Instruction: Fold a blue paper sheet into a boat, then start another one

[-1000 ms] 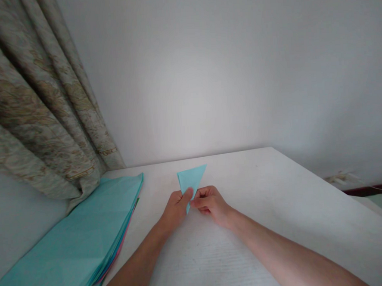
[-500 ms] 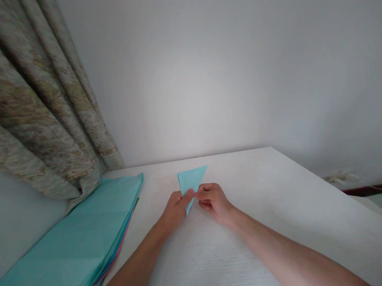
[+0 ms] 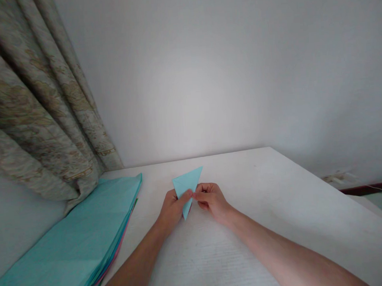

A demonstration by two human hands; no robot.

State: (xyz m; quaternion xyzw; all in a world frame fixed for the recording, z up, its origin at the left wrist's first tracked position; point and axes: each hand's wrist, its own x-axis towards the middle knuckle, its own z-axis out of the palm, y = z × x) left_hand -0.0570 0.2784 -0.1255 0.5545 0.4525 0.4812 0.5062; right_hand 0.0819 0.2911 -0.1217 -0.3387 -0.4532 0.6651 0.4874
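Observation:
A small light-blue paper folded into a triangle (image 3: 187, 183) is held just above the white table (image 3: 279, 206), its narrow tip pointing down toward me. My left hand (image 3: 171, 208) pinches its left edge with thumb and fingers. My right hand (image 3: 210, 198) pinches its right edge, fingers curled. The two thumbs nearly meet at the paper's middle.
A stack of large light-blue sheets (image 3: 74, 245), with pink and green edges showing beneath, lies on the table's left side. A patterned curtain (image 3: 36, 109) hangs at the left, touching the stack. A plain wall stands behind. The table's right edge drops off to the floor.
The folded triangle has shifted slightly left and tilted, and its lower tip now shows further below my fingers. Both hands keep their pinch.

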